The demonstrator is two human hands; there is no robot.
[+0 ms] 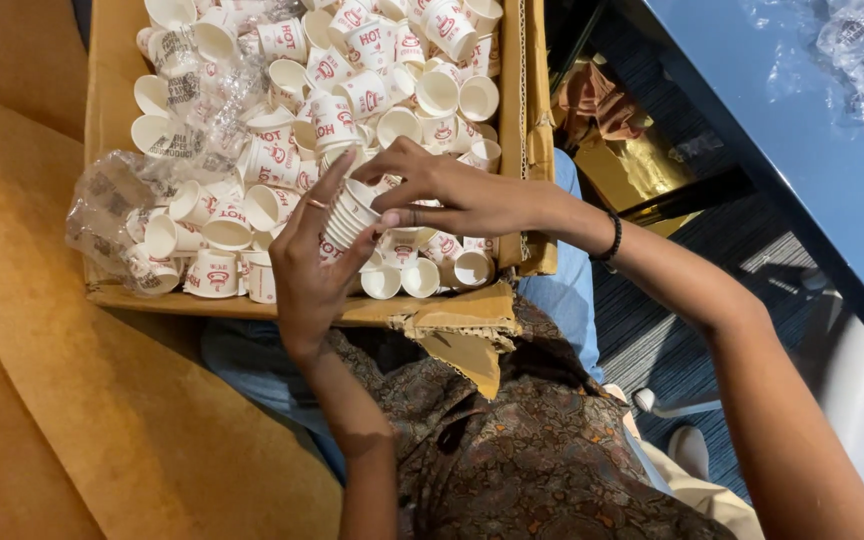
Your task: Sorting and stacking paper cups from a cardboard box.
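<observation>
A cardboard box point(112, 120) on my lap is full of several small white paper cups with red print point(282, 40). My left hand point(307, 265) grips a nested stack of these cups point(350, 212) just above the box's near edge. My right hand point(452, 195) reaches across from the right, with its fingertips on the top cup of that stack. I wear a ring on a left finger and a black bracelet point(612, 238) on the right wrist.
Crumpled clear plastic wrap point(117, 205) lies over the cups at the box's left side. The box's near flap point(457, 325) is torn. A large brown cardboard sheet point(42, 380) lies at left. A blue table point(802, 130) with plastic wrap stands at right, over dark floor.
</observation>
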